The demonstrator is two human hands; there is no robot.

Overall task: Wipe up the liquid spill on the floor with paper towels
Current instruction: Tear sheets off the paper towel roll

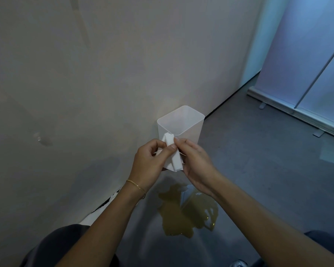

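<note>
A yellow-brown liquid spill (183, 212) spreads over the grey floor (258, 170) in front of me, close to the wall. Above it, both hands hold a folded white paper towel (175, 158) in the air. My left hand (152, 160) pinches the towel from the left with thumb and fingers. My right hand (196, 160) grips its upper right edge. The towel hangs well above the spill and does not touch it.
A translucent square plastic bin (181, 123) stands against the beige wall (85, 83) just beyond my hands. A frosted glass partition with a floor rail (297, 112) runs along the right. My knees show at the bottom corners.
</note>
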